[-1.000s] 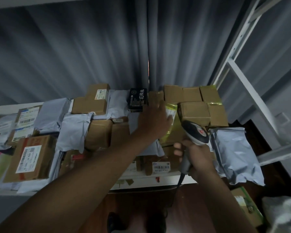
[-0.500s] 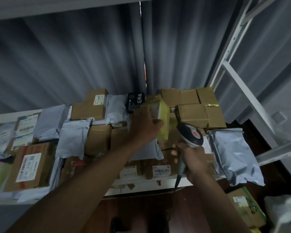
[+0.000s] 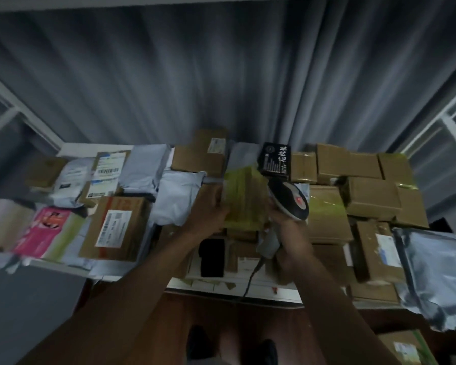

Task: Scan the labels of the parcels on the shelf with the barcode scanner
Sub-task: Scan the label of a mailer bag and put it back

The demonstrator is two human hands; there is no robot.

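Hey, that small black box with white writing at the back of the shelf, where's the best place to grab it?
Probably by the two long side edges of the black box, coming down from above and in front. It lies flat on top of the pile with its face up, and the barcode scanner sits just in front.

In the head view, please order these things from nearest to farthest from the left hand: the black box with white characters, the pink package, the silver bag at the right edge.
From the left hand, which holds the yellow-taped parcel:
1. Black box with white characters, just up and to the right, at the back of the shelf.
2. Pink package, far to the left, at the front.
3. Silver bag, farthest, at the right edge.
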